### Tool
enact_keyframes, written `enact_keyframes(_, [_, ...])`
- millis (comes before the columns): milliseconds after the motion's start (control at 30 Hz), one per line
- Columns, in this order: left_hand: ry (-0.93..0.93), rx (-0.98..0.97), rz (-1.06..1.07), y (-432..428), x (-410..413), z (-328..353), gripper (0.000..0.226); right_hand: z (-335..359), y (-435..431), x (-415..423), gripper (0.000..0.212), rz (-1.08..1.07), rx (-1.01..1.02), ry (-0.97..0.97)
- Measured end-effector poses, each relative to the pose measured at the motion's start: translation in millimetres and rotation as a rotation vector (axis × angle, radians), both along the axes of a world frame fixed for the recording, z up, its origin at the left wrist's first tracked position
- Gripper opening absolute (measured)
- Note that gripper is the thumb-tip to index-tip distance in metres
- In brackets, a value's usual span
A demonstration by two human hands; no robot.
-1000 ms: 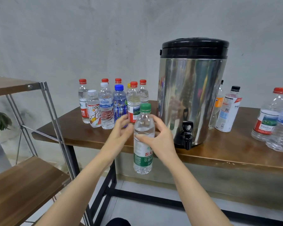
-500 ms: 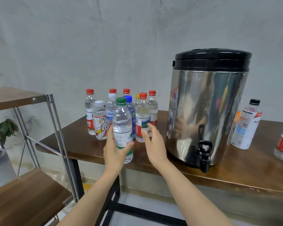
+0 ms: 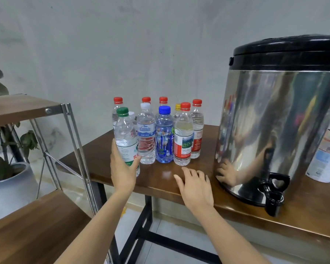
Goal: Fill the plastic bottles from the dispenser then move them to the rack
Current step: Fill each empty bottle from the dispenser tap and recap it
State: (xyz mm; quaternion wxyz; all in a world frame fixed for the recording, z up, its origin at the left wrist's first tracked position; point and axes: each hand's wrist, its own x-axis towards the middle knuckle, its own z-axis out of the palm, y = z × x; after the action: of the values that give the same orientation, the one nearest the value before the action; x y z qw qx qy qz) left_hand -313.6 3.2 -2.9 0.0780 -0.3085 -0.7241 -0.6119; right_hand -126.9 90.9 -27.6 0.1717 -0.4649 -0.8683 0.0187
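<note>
The green-capped bottle (image 3: 125,138), clear and water-filled, stands upright at the cluster of bottles (image 3: 165,134) on the tabletop (image 3: 198,189), at 9 o'clock from the dispenser (image 3: 280,119). The left hand (image 3: 123,169) grips its lower part. The right hand (image 3: 195,185) hovers spread, empty.

the dispenser (image 3: 278,130) has a polished steel body, mirror-bright, with a black plastic lid (image 3: 288,52) of dull sheen and a glossy black plastic tap (image 3: 273,195). the table (image 3: 179,180) is dark brown wood, smooth and lightly glossy, on matt black metal legs (image 3: 147,216). the bottles are clear thin plastic with printed film labels; the green-capped bottle (image 3: 126,138) shows ribbed walls and a ridged plastic cap. the rack (image 3: 36,225) has wood-grain shelves, satin, on shiny metal tubes. the wall (image 3: 122,44) is rough grey plaster. the planter (image 3: 10,191) looks glazed white.
</note>
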Motion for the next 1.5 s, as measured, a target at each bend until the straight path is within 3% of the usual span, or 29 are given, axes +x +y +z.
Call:
enact_keyframes(233, [0.062,-0.121,0.11,-3,-6,-9,0.102,-5,-1,-2,0.052,-0.001,0.065,0.015])
enact_keyframes(533, [-0.033,-0.242,0.246,14,-51,3,0.095,-7,-3,-2,0.054,0.006,0.073,-0.001])
enact_keyframes(1033, [-0.14,-0.139,0.182,24,-48,-8,0.088,-2,-4,0,0.052,0.012,0.049,-0.027])
enact_keyframes(1267, [0.025,-0.108,0.018,-4,39,-8,0.064,-5,-7,10,0.041,0.257,0.08,-0.011])
enact_keyframes(1400, [0.228,-0.126,-0.129,-27,77,-15,0.041,-19,-20,37,0.025,0.339,0.254,0.05])
enact_keyframes(1500, [0.29,-0.103,-0.224,-33,102,-22,0.028,-29,-36,69,0.029,0.401,0.335,0.087])
